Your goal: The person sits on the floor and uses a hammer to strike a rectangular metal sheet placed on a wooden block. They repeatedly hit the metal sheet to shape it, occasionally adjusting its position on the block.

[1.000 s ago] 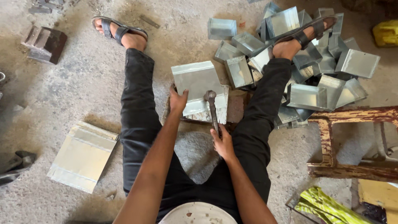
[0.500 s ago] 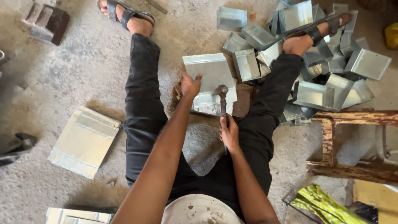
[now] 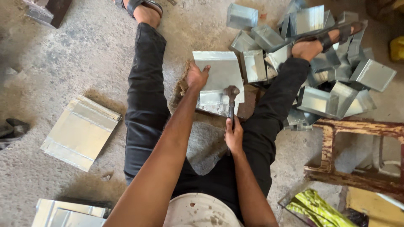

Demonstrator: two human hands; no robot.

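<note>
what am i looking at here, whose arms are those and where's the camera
The camera sits on a person's head and looks down, so the arms reaching in from the bottom edge are that person's own. They sit on a concrete floor with legs spread, in dark trousers and sandals.

The left hand presses on the near left edge of a folded metal sheet that lies between the legs, on a dark block. The right hand has its grip closed round the handle of a hammer, whose head rests on the sheet's near edge.

To the right is a pile of folded metal boxes. To the left, flat sheets lie stacked, with more at the bottom left corner. A worn wooden frame stands at the right.
</note>
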